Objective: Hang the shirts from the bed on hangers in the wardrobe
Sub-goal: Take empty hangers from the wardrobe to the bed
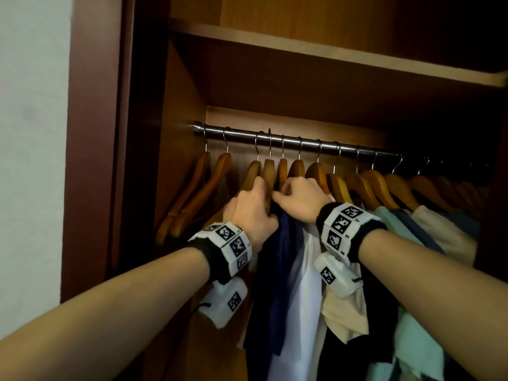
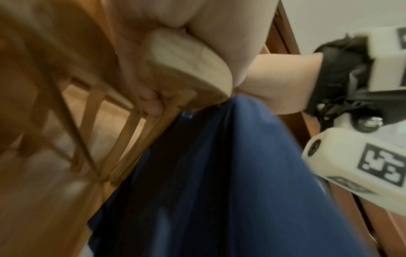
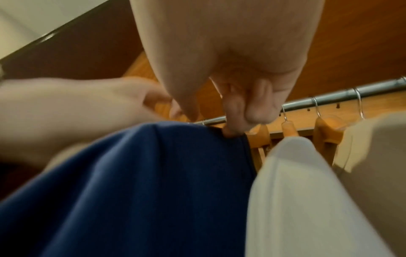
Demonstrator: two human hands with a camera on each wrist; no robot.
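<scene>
Nearest, the navy shirt (image 1: 277,270) drapes down below both wrists, just left of a white shirt (image 1: 299,292). Above it the left hand (image 1: 248,207) grips a wooden hanger (image 1: 268,171) on the rail (image 1: 302,141), fingers (image 2: 151,102) curled round the wood, while the right hand (image 1: 298,198) pinches the shirt's collar edge at the hanger's neck. The step looks like seating the shirt on its hanger near the rail's left end. Next, I judge, the shoulders need pulling square before both hands let go.
</scene>
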